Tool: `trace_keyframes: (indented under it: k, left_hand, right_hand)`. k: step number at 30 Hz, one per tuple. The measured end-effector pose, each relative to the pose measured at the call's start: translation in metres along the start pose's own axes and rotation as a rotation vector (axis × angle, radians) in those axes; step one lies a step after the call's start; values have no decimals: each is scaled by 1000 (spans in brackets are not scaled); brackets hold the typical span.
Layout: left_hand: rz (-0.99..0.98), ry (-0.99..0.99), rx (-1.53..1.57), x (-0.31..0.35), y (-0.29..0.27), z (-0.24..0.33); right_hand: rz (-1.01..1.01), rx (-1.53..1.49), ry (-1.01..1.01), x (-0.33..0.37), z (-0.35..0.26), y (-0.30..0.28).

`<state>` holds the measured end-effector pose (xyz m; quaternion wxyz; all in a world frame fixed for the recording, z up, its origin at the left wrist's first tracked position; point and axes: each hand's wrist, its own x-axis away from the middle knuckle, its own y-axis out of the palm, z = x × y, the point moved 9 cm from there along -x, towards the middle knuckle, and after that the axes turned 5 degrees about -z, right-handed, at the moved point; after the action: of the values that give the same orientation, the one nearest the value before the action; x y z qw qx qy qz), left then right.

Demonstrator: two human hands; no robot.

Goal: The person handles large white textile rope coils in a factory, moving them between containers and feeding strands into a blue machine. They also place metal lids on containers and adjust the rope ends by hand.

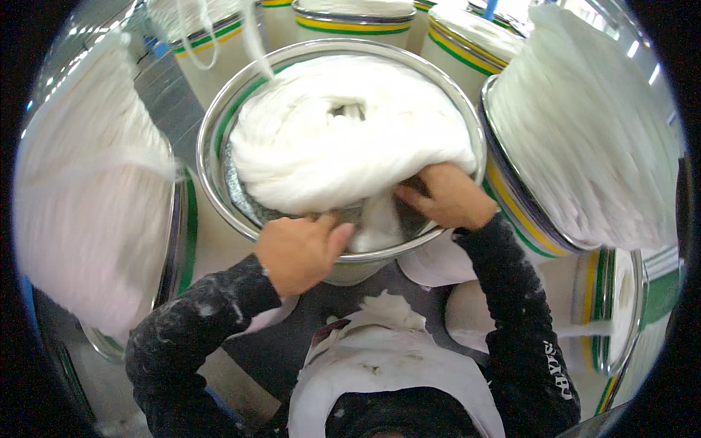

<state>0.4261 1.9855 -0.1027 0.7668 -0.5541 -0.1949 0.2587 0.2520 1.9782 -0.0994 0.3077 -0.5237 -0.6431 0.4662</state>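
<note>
A thick coil of white cotton sliver (307, 139) lies in a round can, on a grey plate that shows below its near edge. My left hand (296, 252) reaches over the near left of the can's metal rim (212, 197). Its fingertips meet the coil's lower edge, and its thumb stands apart from them. At the coil's near right edge, my right hand (456, 197) has its fingers tucked against the sliver, partly hidden, and its thumb pointing inward. Between the hands, a loose length of sliver (378, 223) hangs down over the plate.
Tall heaps of sliver rise from cans at the left (87, 197) and right (584, 139). More cans with green and yellow bands (353, 28) stand behind. A tipped can (621, 314) lies at the lower right. Strands of sliver (252, 36) hang at the upper left.
</note>
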Motion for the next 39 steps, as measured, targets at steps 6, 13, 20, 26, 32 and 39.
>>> trace_keyframes:
  k: [6, 13, 20, 26, 32, 39]
  left_hand:
    - [-165, 51, 383, 6, 52, 78]
    - [-239, 121, 495, -11, 83, 106]
    - [-126, 151, 460, -36, 53, 93]
    - [-77, 274, 497, -32, 21, 77]
    - [337, 448, 413, 51, -27, 57]
    - [505, 413, 74, 139, -12, -29]
  right_hand:
    - [163, 63, -108, 52, 45, -33]
    - [-177, 167, 113, 92, 64, -29]
    - [-721, -76, -21, 129, -52, 15]
    - [-608, -327, -232, 48, -101, 120]
    - [-95, -150, -143, -38, -104, 119]
    - [186, -259, 23, -2, -114, 75]
